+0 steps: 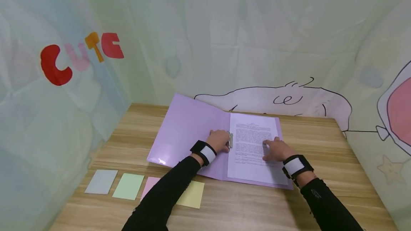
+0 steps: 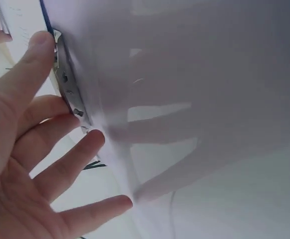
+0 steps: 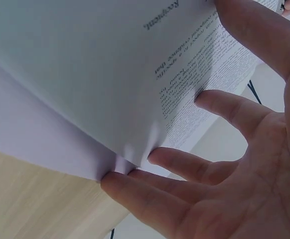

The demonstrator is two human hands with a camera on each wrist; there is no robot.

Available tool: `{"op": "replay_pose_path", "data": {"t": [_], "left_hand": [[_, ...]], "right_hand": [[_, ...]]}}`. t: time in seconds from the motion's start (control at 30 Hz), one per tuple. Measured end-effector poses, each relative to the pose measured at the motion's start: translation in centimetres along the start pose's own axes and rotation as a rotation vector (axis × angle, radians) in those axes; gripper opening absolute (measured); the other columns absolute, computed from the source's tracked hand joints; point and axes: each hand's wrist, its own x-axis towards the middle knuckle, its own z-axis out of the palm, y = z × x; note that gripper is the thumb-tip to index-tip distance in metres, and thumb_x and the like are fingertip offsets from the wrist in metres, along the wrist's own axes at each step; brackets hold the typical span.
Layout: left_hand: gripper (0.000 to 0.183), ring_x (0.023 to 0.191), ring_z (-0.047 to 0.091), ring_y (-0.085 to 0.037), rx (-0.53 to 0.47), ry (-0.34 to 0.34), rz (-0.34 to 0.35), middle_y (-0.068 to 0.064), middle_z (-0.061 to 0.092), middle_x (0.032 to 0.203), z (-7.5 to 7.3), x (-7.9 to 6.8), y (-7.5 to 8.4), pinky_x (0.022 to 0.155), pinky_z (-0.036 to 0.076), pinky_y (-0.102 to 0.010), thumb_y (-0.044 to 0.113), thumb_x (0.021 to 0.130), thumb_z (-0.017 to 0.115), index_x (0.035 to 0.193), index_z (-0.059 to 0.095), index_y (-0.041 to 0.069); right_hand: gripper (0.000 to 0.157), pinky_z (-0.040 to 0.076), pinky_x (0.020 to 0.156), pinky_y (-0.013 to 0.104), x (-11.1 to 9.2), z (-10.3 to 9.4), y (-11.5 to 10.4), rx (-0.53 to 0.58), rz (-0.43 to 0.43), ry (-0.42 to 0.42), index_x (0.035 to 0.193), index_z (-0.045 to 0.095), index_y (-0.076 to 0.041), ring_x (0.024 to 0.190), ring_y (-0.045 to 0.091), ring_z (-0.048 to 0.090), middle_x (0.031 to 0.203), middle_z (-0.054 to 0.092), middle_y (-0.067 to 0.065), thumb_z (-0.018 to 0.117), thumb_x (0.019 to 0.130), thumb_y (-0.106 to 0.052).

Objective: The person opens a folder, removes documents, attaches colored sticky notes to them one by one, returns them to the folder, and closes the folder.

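A light purple folder lies spread out on the wooden table, its left cover raised at a slight tilt. At the fold, a metal clip sits along the left edge of a printed paper sheet. My left hand is at this clip; in the left wrist view its thumb and curled fingers grip the metal clip, while two other fingertips touch the purple cover. On the right, my right hand rests on the sheet with spread fingers, some fingertips at the edge of the paper and folder.
Along the near left of the table lie a greyish card, a green card, a pink card and a yellow card. My left sleeve partly covers the last two. A printed cloth backdrop hangs behind.
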Motion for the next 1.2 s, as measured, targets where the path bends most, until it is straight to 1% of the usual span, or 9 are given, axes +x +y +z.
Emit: {"op": "replay_pose_path", "data": {"t": [0.2,0.3,0.37,0.43,0.53,0.67,0.8,0.97,1.2], "left_hand": [[0.028,0.067,0.054,-0.014,-0.119,-0.008,-0.020,0.000,0.062,0.076,0.0,-0.3,-0.3,0.065,0.047,-0.039,0.038,0.070,0.080,0.070,0.063,0.016],[0.025,0.065,0.048,-0.012,-0.175,-0.050,0.014,0.004,0.058,0.071,-0.2,-0.2,-0.8,0.062,0.044,-0.031,0.038,0.076,0.075,0.074,0.064,0.016],[0.023,0.066,0.048,-0.013,-0.216,-0.092,0.060,0.004,0.058,0.072,-0.3,0.0,-1.2,0.062,0.042,-0.028,0.037,0.082,0.070,0.078,0.065,0.015],[0.021,0.070,0.050,-0.014,-0.260,-0.135,0.105,0.001,0.061,0.077,-0.5,0.1,-1.5,0.066,0.042,-0.028,0.034,0.089,0.064,0.084,0.066,0.013],[0.023,0.085,0.057,-0.016,-0.320,-0.166,0.123,-0.002,0.066,0.096,-0.9,0.1,-1.9,0.078,0.044,-0.029,0.028,0.097,0.054,0.102,0.069,0.011],[0.027,0.090,0.056,-0.015,-0.361,-0.121,0.082,-0.003,0.066,0.104,-1.9,0.1,-2.0,0.082,0.043,-0.030,0.021,0.100,0.046,0.113,0.067,0.010],[0.024,0.077,0.052,-0.014,-0.361,-0.053,0.063,-0.002,0.065,0.092,-2.8,0.1,-1.3,0.071,0.042,-0.027,0.014,0.099,0.046,0.107,0.068,0.006],[0.021,0.066,0.049,-0.012,-0.346,-0.017,0.057,0.000,0.062,0.076,-3.1,0.3,-0.5,0.059,0.038,-0.022,0.010,0.096,0.051,0.095,0.070,0.003],[0.020,0.063,0.047,-0.011,-0.312,0.044,0.019,0.002,0.058,0.069,-2.8,1.1,-0.5,0.057,0.035,-0.022,0.014,0.096,0.056,0.086,0.072,0.005]], "right_hand": [[0.071,0.043,0.070,0.043,-0.2,0.1,0.0,-0.015,-0.025,0.015,0.135,0.048,-0.002,0.084,0.032,0.049,0.110,0.046,0.027,0.078,0.077,-0.030],[0.071,0.043,0.071,0.043,-0.1,0.3,0.1,-0.021,-0.022,0.012,0.136,0.048,-0.003,0.085,0.032,0.049,0.111,0.046,0.027,0.078,0.078,-0.031],[0.071,0.044,0.071,0.043,0.0,0.4,0.3,-0.022,-0.017,0.005,0.136,0.048,-0.003,0.085,0.032,0.049,0.111,0.046,0.026,0.078,0.078,-0.031],[0.071,0.044,0.072,0.042,0.0,0.6,0.4,-0.024,-0.006,-0.002,0.136,0.048,-0.004,0.085,0.031,0.049,0.112,0.046,0.026,0.078,0.078,-0.031],[0.071,0.044,0.072,0.043,0.0,0.6,0.4,-0.019,-0.002,-0.006,0.136,0.049,-0.003,0.085,0.032,0.049,0.112,0.046,0.026,0.078,0.078,-0.031],[0.071,0.044,0.073,0.045,-0.1,0.4,0.1,-0.020,-0.005,-0.006,0.136,0.048,-0.003,0.086,0.033,0.049,0.113,0.046,0.026,0.078,0.078,-0.031],[0.071,0.044,0.073,0.045,-0.2,0.2,-0.1,-0.023,-0.006,-0.005,0.136,0.048,-0.004,0.086,0.032,0.049,0.112,0.046,0.026,0.077,0.078,-0.032],[0.070,0.045,0.073,0.044,-0.2,0.2,-0.2,-0.025,-0.017,0.001,0.136,0.048,-0.003,0.086,0.031,0.049,0.113,0.047,0.026,0.077,0.079,-0.032],[0.070,0.045,0.073,0.044,-0.4,0.1,-0.1,-0.036,-0.023,0.007,0.137,0.048,-0.003,0.086,0.031,0.049,0.114,0.047,0.027,0.076,0.079,-0.032]]}}
